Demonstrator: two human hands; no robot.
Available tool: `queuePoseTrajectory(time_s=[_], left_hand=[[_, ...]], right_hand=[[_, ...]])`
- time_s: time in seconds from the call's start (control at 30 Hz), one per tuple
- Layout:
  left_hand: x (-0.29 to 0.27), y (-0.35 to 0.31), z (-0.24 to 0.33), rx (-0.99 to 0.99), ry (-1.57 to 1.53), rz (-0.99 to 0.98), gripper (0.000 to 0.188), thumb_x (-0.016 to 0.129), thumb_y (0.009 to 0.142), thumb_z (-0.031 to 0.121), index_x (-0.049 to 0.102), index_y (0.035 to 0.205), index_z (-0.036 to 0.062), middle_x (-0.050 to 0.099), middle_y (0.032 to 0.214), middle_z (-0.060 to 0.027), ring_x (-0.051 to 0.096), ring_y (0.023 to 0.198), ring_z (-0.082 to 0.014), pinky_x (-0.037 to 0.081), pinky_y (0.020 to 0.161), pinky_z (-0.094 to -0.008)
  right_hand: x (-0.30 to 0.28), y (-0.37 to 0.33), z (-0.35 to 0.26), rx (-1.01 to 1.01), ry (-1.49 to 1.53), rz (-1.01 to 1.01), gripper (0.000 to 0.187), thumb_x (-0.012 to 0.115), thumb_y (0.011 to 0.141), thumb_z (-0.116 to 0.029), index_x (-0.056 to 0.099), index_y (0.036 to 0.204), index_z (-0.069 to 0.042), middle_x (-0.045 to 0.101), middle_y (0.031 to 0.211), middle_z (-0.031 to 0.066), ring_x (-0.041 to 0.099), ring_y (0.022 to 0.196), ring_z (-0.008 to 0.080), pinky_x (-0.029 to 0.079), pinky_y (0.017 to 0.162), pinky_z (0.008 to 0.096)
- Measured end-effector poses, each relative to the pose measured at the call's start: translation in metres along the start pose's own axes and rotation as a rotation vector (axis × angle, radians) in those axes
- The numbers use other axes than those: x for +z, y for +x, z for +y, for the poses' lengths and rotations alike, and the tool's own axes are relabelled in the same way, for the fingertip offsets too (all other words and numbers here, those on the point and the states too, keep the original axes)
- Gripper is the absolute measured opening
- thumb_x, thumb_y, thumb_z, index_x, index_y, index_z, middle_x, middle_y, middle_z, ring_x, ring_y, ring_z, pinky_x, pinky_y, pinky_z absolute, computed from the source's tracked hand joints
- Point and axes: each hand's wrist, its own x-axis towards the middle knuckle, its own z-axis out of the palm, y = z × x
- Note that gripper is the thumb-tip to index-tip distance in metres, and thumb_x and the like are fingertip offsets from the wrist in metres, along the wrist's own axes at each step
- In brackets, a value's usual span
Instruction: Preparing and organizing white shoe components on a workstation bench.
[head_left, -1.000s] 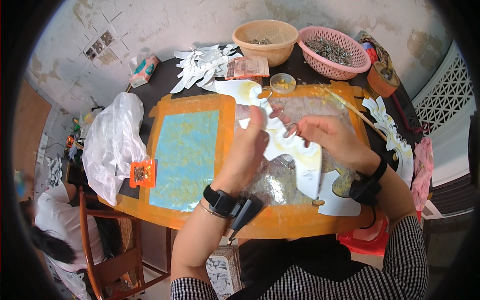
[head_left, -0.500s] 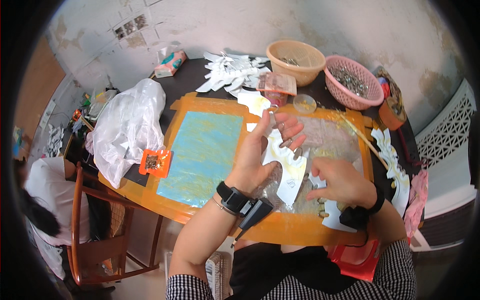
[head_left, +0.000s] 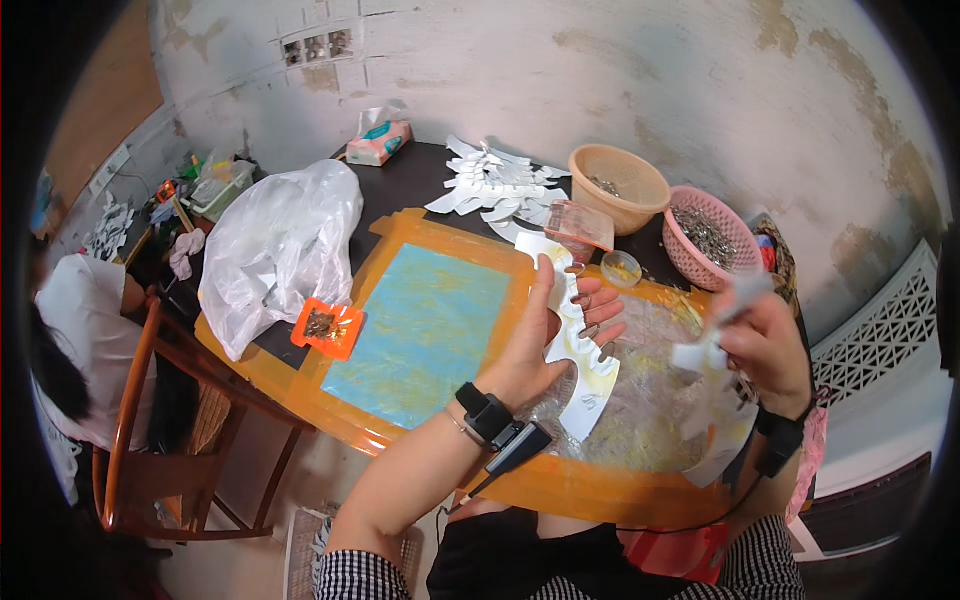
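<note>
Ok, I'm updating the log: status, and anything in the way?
Left hand holds scalloped white card. Right hand grips blurred white piece. Orange packet off to the left, away from both.

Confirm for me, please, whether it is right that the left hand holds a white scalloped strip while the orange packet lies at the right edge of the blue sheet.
Not quite: the orange packet lies at the left edge of the blue sheet, as the head view shows. The left hand does hold a white scalloped strip.

Lit fairly bright; motion-smeared at right hand (head_left: 768, 345), by right edge of desk (head_left: 402, 188); bowed, blacked out peripherally.
</note>
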Motion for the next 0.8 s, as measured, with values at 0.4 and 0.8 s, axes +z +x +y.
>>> queuePoseTrajectory(time_s=[0.4, 0.8], left_hand=[[-0.013, -0.016, -0.007, 0.078, 0.392, 0.019, 0.082, 0.038, 0.088, 0.076, 0.042, 0.139, 0.0120, 0.055, 0.126, -0.0029, 0.058, 0.108, -0.0148, 0.051, 0.086, -0.0314], [0.007, -0.003, -0.014, 0.062, 0.274, -0.147, 0.055, 0.038, 0.102, 0.049, 0.043, 0.142, 0.0107, 0.053, 0.137, -0.0079, 0.052, 0.123, -0.0193, 0.043, 0.103, -0.0374]], right_hand=[[0.078, 0.080, 0.058, -0.260, -0.576, 0.220, 0.029, 0.071, 0.080, -0.004, 0.060, 0.107, -0.001, 0.057, 0.079, 0.0052, 0.057, 0.066, 0.0119, 0.046, 0.059, 0.0269], [0.060, 0.023, 0.074, -0.247, -0.240, -0.091, 0.077, 0.068, 0.084, -0.005, 0.028, 0.150, -0.009, 0.047, 0.136, 0.0091, 0.049, 0.121, 0.0173, 0.040, 0.102, 0.0311]])
